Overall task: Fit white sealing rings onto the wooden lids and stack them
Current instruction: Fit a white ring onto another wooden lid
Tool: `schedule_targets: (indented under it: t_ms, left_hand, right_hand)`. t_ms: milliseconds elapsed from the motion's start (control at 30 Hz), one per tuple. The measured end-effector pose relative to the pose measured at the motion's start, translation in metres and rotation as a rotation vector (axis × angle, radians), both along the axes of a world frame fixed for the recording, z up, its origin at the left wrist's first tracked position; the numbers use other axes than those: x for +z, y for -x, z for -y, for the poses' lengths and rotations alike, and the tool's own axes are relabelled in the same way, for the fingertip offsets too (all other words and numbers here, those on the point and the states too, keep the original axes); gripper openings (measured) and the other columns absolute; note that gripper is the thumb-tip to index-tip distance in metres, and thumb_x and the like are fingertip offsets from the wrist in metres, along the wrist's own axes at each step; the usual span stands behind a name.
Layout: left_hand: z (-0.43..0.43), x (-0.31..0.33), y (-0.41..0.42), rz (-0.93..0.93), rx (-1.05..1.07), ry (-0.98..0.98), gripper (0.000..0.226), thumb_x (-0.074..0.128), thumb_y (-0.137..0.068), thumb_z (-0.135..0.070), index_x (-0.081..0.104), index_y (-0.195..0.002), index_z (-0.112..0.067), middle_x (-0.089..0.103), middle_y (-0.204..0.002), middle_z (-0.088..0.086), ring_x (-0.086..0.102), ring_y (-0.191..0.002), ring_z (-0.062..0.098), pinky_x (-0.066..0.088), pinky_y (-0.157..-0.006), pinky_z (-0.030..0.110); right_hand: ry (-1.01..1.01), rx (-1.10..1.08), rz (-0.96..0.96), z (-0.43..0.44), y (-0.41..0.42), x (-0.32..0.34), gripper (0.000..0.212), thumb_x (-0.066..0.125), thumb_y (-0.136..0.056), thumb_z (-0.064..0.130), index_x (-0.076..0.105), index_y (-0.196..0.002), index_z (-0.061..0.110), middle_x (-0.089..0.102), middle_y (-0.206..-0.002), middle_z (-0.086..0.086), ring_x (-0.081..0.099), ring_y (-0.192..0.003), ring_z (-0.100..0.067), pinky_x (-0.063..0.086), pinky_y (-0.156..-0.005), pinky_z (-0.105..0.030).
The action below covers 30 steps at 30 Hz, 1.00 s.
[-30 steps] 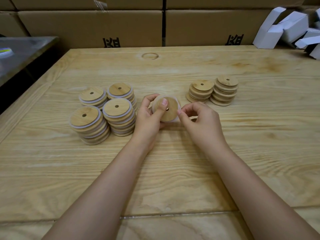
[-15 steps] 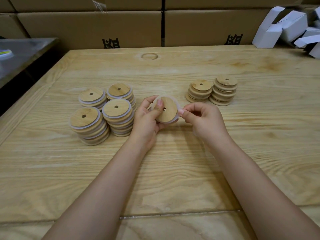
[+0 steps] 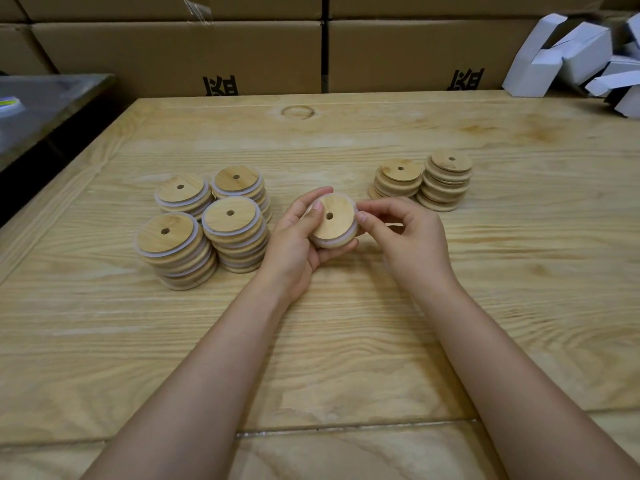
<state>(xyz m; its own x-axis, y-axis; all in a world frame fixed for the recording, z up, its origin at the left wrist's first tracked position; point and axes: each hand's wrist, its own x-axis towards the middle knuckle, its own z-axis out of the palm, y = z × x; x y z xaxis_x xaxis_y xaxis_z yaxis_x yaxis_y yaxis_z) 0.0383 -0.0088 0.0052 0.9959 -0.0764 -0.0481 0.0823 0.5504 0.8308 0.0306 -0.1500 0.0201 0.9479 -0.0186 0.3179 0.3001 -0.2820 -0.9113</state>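
Observation:
My left hand (image 3: 294, 237) grips a round wooden lid (image 3: 334, 220) with a centre hole, tilted toward me, a white sealing ring around its lower edge. My right hand (image 3: 405, 237) pinches the lid's right rim with curled fingers. To the left stand several stacks of lids with white rings (image 3: 207, 226). To the right stand two stacks of bare wooden lids (image 3: 424, 180).
All of it rests on a pale wooden table (image 3: 346, 323). Cardboard boxes (image 3: 173, 53) line the far edge. White folded cartons (image 3: 575, 53) pile at the back right. A metal table (image 3: 41, 105) sits at the far left.
The lid has turned in my hands so its flat face shows more, and the white ring now sits lower around its edge. My right fingers stay at the right rim.

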Motion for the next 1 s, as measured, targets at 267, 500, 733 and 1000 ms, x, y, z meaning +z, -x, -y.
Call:
schedule_targets:
  t_ms: [267, 500, 733, 1000]
  left_hand:
    - [0.000, 0.003, 0.001, -0.039, 0.013, 0.042, 0.025, 0.035, -0.100, -0.013, 0.053, -0.118, -0.011, 0.067, -0.101, 0.017, 0.070, -0.079, 0.033, 0.059, -0.062, 0.035]
    - [0.009, 0.005, 0.003, -0.018, 0.063, -0.143, 0.028, 0.040, -0.096, -0.005, 0.054, -0.119, -0.010, 0.063, -0.087, 0.006, 0.064, -0.065, 0.010, 0.045, -0.045, 0.018]
    - [0.014, 0.002, 0.006, 0.008, 0.130, -0.253, 0.026, 0.032, -0.101, -0.019, 0.055, -0.114, -0.014, 0.065, -0.097, 0.010, 0.066, -0.083, 0.021, 0.058, -0.062, 0.033]
    - [0.014, -0.018, 0.002, 0.451, 0.197, -1.423, 0.026, 0.047, -0.087, -0.008, 0.063, -0.106, -0.004, 0.062, -0.111, 0.011, 0.052, -0.110, 0.026, 0.037, -0.096, 0.032]
  right_hand:
    - [0.270, 0.019, 0.022, -0.003, 0.001, -0.001, 0.047, 0.074, -0.078, 0.021, 0.060, -0.122, 0.020, 0.056, -0.114, 0.007, 0.053, -0.109, -0.009, 0.046, -0.093, -0.032]
    - [0.385, 0.063, 0.069, -0.010, 0.004, -0.009, 0.077, 0.080, -0.070, 0.023, 0.044, -0.137, 0.012, 0.047, -0.132, 0.004, 0.044, -0.123, -0.010, 0.037, -0.104, -0.025]
    - [0.097, -0.032, -0.062, -0.007, -0.003, -0.010, 0.065, 0.079, -0.072, 0.027, 0.051, -0.130, 0.022, 0.054, -0.126, 0.007, 0.053, -0.114, -0.010, 0.045, -0.099, -0.034]
    - [0.128, -0.055, -0.027, -0.017, -0.029, 0.013, 0.052, 0.079, -0.072, 0.030, 0.060, -0.119, 0.018, 0.060, -0.119, 0.002, 0.058, -0.107, -0.013, 0.047, -0.095, -0.035]
